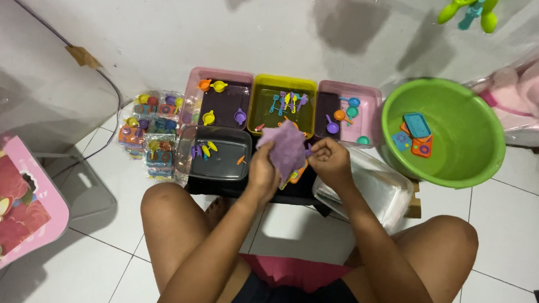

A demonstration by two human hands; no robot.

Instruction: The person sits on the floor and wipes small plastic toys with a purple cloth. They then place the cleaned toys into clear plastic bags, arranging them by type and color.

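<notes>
Bare knees (172, 217) frame both hands; left hand (262, 170) and right hand (330, 161) each pinch a purple cloth (285, 147) between them, above the black tray (219, 155); green basin (463, 138) sits at two o'clock

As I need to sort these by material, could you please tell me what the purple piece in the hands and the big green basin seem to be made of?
The crumpled purple piece, held by the left hand and right hand, looks like soft matte cloth: it folds and drapes limply. The round green basin looks like smooth moulded plastic, judging by its even colour and faint sheen.
</notes>
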